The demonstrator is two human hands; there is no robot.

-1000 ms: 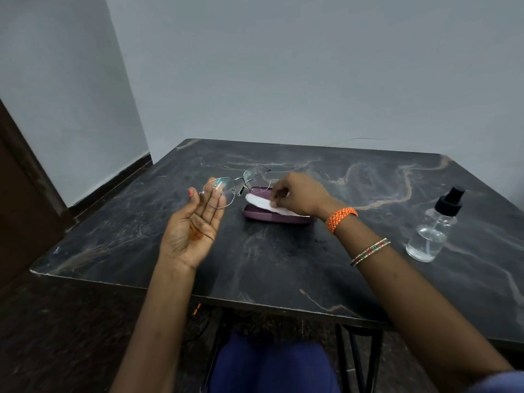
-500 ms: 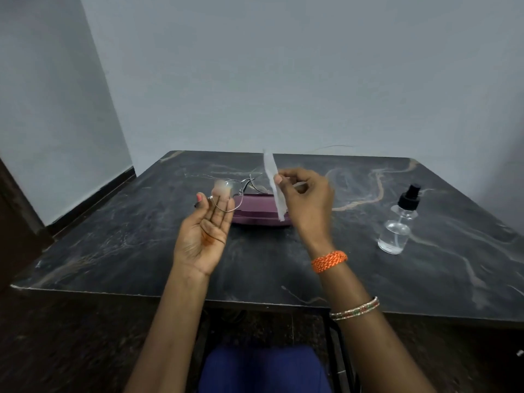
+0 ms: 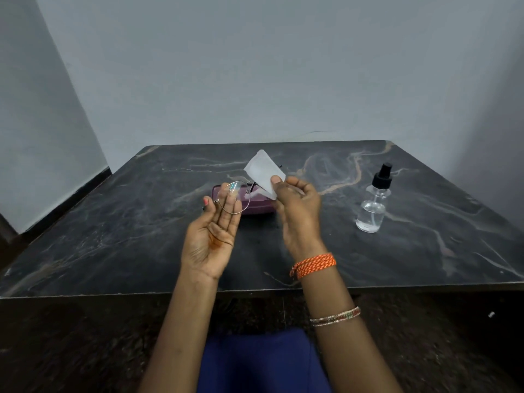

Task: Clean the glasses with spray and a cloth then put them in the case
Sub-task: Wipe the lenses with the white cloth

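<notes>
Thin wire-rimmed glasses [image 3: 234, 197] are held up above the table in my left hand [image 3: 215, 234], palm toward me, thumb and fingertips pinching the frame at its left lens. My right hand [image 3: 297, 211] pinches a small white cloth [image 3: 262, 171] between thumb and fingers, right beside the glasses' right side; the cloth hides that lens. A purple glasses case [image 3: 256, 207] lies on the table behind both hands, partly covered by them. A clear spray bottle [image 3: 372, 207] with a black pump top stands upright to the right.
The dark marbled table [image 3: 113, 245] stands against grey walls, with its near edge just above my lap. Bracelets ring my right wrist. Dark floor lies below the table's front edge.
My right hand lifted the white cloth off the case and brought it up beside the glasses. My left hand kept holding the glasses in about the same place.
</notes>
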